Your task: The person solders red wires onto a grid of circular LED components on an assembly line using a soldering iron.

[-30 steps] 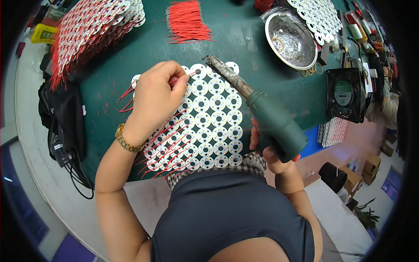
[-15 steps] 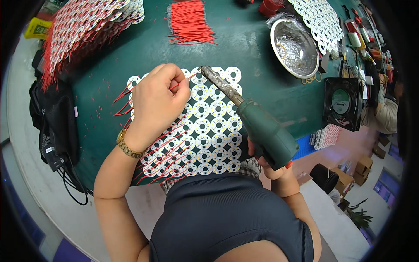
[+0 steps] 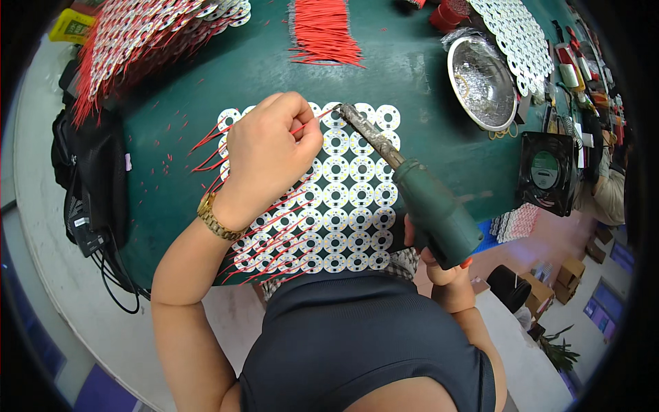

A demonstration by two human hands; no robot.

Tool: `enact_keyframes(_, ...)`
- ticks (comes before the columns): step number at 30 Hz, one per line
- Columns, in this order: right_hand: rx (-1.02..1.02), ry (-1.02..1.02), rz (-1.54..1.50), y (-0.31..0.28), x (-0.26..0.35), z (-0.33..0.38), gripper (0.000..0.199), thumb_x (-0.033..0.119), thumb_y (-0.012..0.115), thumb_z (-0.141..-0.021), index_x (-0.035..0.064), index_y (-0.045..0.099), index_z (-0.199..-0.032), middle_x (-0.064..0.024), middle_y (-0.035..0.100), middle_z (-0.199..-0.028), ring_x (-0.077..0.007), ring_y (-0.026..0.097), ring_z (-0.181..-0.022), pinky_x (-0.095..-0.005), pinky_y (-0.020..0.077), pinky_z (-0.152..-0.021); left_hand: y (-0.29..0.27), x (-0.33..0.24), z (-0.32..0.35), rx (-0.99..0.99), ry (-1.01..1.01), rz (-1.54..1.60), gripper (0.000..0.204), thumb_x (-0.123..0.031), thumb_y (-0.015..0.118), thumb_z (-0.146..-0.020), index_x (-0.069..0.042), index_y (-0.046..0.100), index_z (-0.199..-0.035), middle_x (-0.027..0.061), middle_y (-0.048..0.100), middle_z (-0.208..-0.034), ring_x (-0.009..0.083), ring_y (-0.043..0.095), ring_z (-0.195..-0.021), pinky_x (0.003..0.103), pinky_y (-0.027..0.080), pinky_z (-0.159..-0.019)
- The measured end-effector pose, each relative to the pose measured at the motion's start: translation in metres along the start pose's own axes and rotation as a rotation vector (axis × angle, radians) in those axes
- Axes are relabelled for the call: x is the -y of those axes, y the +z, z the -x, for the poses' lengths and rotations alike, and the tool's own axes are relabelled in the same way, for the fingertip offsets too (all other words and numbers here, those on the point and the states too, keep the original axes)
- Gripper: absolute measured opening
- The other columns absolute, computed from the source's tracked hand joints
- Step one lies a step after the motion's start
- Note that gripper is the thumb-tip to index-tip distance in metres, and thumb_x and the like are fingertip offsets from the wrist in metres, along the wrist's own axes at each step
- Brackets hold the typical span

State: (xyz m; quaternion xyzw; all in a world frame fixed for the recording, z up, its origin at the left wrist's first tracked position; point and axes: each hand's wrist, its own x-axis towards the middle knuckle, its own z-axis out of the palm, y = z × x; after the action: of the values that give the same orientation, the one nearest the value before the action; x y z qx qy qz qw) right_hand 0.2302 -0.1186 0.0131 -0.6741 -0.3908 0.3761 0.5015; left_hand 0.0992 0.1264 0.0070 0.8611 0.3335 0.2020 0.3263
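Note:
My left hand [image 3: 274, 147] is closed in a pinch on a red wire [image 3: 315, 119], over the upper part of a sheet of round white circuit boards [image 3: 336, 196]. The wire's free end points at a board in the far row. My right hand [image 3: 439, 266], partly hidden behind the tool, is wrapped round the grip of a green soldering gun [image 3: 439, 216]. The gun's discoloured metal barrel slants up and left, its tip by the wire end at that board. Red wires trail from the boards in the left columns, several of them under my left hand and wrist.
A bundle of red wires [image 3: 322, 31] lies at the far middle. Stacked wired boards [image 3: 147, 48] rise at far left, beside a black bag [image 3: 96, 178]. To the right are a metal bowl [image 3: 480, 82], more white boards [image 3: 518, 44] and a black fan [image 3: 547, 172].
The whole view has shifted a little, so everything sits slightly farther right. Both hands, the wire and the soldering gun keep nearly the same place over the boards.

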Motion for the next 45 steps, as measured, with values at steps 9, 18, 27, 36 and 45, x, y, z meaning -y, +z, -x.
enact_keyframes(9, -0.029, 0.084, -0.139, 0.001, -0.004, 0.002, 0.044, 0.019, 0.078, -0.066, -0.002, 0.065, -0.102, -0.0155, 0.064, -0.102, -0.0299, 0.063, -0.084, -0.0333, 0.0513, -0.079, 0.0, 0.0, -0.003, 0.006, -0.005, -0.04, 0.007, -0.009, 0.064, -0.074, -0.006, 0.059, -0.071, 0.0062, 0.06, -0.066, 0.0239, 0.059, -0.057, 0.036, 0.045, -0.052)
enact_keyframes(18, -0.069, 0.15, -0.099, 0.003, -0.008, 0.011, 0.097, 0.079, 0.065, -0.066, 0.0039, 0.052, -0.126, -0.0014, 0.054, -0.075, -0.0093, 0.05, -0.06, -0.0232, 0.0356, -0.051, -0.002, 0.0, -0.003, 0.0, -0.019, -0.067, 0.007, -0.008, 0.065, -0.073, -0.004, 0.059, -0.071, 0.0061, 0.056, -0.064, 0.017, 0.053, -0.054, 0.031, 0.042, -0.052)
enact_keyframes(27, -0.194, 0.092, -0.288, 0.015, 0.002, 0.009, 0.092, 0.078, 0.067, -0.065, 0.006, 0.055, -0.121, -0.004, 0.054, -0.077, -0.0128, 0.053, -0.063, -0.0244, 0.0371, -0.048, -0.025, -0.002, -0.004, 0.14, 0.005, -0.041, 0.007, -0.007, 0.065, -0.078, -0.002, 0.06, -0.078, 0.0084, 0.057, -0.071, 0.0192, 0.056, -0.061, 0.031, 0.044, -0.057)
enact_keyframes(36, -0.119, 0.002, -0.272, 0.001, -0.012, 0.015, 0.081, 0.067, 0.066, -0.075, 0.0028, 0.055, -0.124, -0.006, 0.058, -0.088, -0.0142, 0.055, -0.066, -0.0266, 0.0438, -0.056, -0.031, -0.021, -0.009, 0.073, 0.039, 0.195, 0.004, -0.001, 0.066, -0.082, 0.002, 0.064, -0.084, 0.0056, 0.06, -0.077, 0.0088, 0.055, -0.063, 0.023, 0.045, -0.059)
enact_keyframes(45, 0.014, -0.11, -0.159, -0.004, -0.016, 0.009, 0.024, 0.007, 0.066, -0.062, 0.0007, 0.065, -0.085, -0.0106, 0.063, -0.077, -0.0233, 0.06, -0.064, -0.0306, 0.0502, -0.061, -0.001, -0.007, -0.005, 0.111, 0.042, -0.046, 0.008, -0.008, 0.068, -0.076, -0.001, 0.063, -0.077, 0.0057, 0.059, -0.071, 0.012, 0.055, -0.056, 0.026, 0.043, -0.053)
